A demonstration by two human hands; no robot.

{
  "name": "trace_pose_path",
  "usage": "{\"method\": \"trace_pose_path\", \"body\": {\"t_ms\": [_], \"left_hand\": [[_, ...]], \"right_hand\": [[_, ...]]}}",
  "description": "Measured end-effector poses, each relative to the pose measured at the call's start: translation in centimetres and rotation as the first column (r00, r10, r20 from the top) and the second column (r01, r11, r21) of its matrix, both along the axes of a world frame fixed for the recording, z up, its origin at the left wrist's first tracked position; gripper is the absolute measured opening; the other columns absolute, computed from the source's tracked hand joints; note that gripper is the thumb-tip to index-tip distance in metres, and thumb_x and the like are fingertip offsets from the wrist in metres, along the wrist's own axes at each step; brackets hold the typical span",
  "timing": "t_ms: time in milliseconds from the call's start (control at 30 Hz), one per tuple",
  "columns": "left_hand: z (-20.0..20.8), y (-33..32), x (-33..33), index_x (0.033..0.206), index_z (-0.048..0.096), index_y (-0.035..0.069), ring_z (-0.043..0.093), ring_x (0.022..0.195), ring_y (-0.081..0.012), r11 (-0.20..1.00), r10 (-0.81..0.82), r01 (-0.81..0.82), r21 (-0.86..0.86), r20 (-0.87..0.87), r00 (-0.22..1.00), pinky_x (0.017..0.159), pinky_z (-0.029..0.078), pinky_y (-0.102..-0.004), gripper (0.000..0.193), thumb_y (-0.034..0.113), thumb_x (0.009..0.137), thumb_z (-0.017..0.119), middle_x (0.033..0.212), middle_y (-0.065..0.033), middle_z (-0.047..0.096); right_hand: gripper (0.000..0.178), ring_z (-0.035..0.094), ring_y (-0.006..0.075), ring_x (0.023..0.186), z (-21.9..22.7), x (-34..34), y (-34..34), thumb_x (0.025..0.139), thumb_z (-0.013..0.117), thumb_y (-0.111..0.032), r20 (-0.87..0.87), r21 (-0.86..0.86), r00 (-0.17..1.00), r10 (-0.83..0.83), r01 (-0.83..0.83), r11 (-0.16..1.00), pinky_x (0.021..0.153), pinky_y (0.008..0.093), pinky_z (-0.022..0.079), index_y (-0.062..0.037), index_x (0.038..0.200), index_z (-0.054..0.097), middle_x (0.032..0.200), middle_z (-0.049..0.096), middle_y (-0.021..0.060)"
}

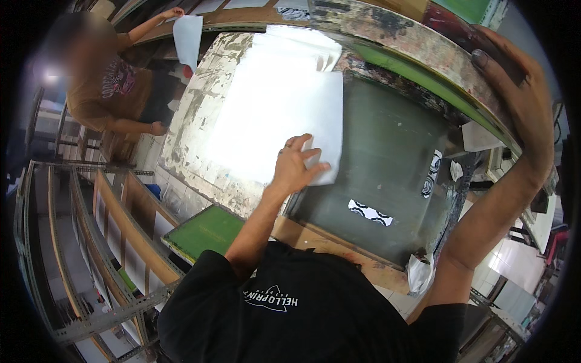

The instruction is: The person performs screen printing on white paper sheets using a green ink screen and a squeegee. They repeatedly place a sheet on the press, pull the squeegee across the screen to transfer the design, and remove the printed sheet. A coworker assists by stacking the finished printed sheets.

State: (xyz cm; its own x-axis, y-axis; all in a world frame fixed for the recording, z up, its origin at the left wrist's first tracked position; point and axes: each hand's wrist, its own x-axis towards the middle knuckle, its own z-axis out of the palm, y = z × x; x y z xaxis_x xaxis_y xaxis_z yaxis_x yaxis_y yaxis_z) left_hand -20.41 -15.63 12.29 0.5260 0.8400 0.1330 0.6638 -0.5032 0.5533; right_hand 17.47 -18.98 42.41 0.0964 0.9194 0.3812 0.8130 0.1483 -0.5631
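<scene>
A stack of white sheets is spread over a paint-worn board in the middle. My left hand lies on the lower right corner of the top sheet, fingers and thumb apart. That sheet overlaps a dark grey-green flat printing bed. Up on the right, my right hand grips the ink-stained edge of a raised printing screen frame, with its thumb on the near side. Green shows along the frame's lower side. Two white strips with black patterns, one being a short strip, lie on the bed.
A co-worker at the far left holds up a white sheet. Racks of wooden boards stand at the lower left, near a green panel. Crumpled white wrapping sits at the bed's near right corner.
</scene>
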Motion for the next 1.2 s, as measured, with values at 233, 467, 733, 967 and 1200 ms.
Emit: {"method": "trace_pose_path", "body": {"t_ms": [233, 467, 733, 967, 1200], "left_hand": [[-9.0, -1.4, 7.6, 0.156, 0.045, 0.024, 0.011, 0.156, -0.0491, 0.960, -0.276, 0.276, -0.041, -0.270, 0.922, 0.119, 0.008, -0.0757, 0.087, 0.065, 0.084, 0.070, 0.170, -0.0116, 0.023], [-9.4, -1.9, 17.9, 0.157, 0.044, 0.022, 0.007, 0.157, -0.0462, 0.834, -0.548, 0.549, -0.052, -0.193, 0.814, 0.120, -0.001, -0.0736, 0.089, 0.059, 0.082, 0.074, 0.171, -0.0112, 0.021], [-8.6, -5.7, 19.2, 0.158, 0.041, 0.020, 0.004, 0.157, -0.0464, 0.793, -0.607, 0.604, -0.087, -0.203, 0.768, 0.120, -0.003, -0.0746, 0.091, 0.059, 0.083, 0.075, 0.172, -0.0136, 0.017], [-8.7, -7.1, 18.6, 0.157, 0.043, 0.019, 0.007, 0.158, -0.0446, 0.789, -0.614, 0.607, -0.099, -0.167, 0.771, 0.119, -0.003, -0.0755, 0.089, 0.056, 0.082, 0.076, 0.170, -0.0143, 0.020], [-9.0, -8.1, 18.2, 0.156, 0.044, 0.019, 0.007, 0.158, -0.0426, 0.788, -0.615, 0.608, -0.096, -0.154, 0.774, 0.119, -0.003, -0.0753, 0.088, 0.056, 0.083, 0.075, 0.170, -0.0147, 0.021]], "right_hand": [[0.039, 0.069, 0.0179, 0.081, 1.6, -6.4, -1.0, 0.087, 0.080, -0.031, 0.138, 0.140, 0.985, -0.101, 0.082, 0.987, 0.079, 0.0308, 0.054, -0.0015, 0.112, 0.077, 0.093, 0.077, 0.0122], [0.041, 0.065, 0.0168, 0.065, 3.7, -4.2, -1.1, 0.085, 0.082, -0.036, 0.171, -0.021, 0.985, -0.009, 0.013, 1.000, 0.066, 0.0312, 0.050, -0.0007, 0.105, 0.079, 0.081, 0.077, 0.0103], [0.043, 0.063, 0.0187, 0.064, 2.3, -5.7, -1.6, 0.085, 0.081, -0.039, 0.293, 0.175, 0.946, -0.138, 0.088, 0.981, 0.063, 0.0331, 0.048, 0.0003, 0.103, 0.079, 0.077, 0.075, 0.0132], [0.041, 0.059, 0.0154, 0.061, 3.0, -4.4, -1.5, 0.086, 0.081, -0.039, 0.249, 0.029, 0.968, -0.041, 0.035, 0.999, 0.060, 0.0316, 0.045, -0.0017, 0.103, 0.080, 0.074, 0.074, 0.0104], [0.044, 0.058, 0.0146, 0.058, 2.0, -5.8, -1.6, 0.087, 0.080, -0.042, 0.324, 0.193, 0.939, -0.116, 0.055, 0.980, 0.058, 0.0301, 0.043, -0.0021, 0.104, 0.080, 0.074, 0.074, 0.0094]]}}
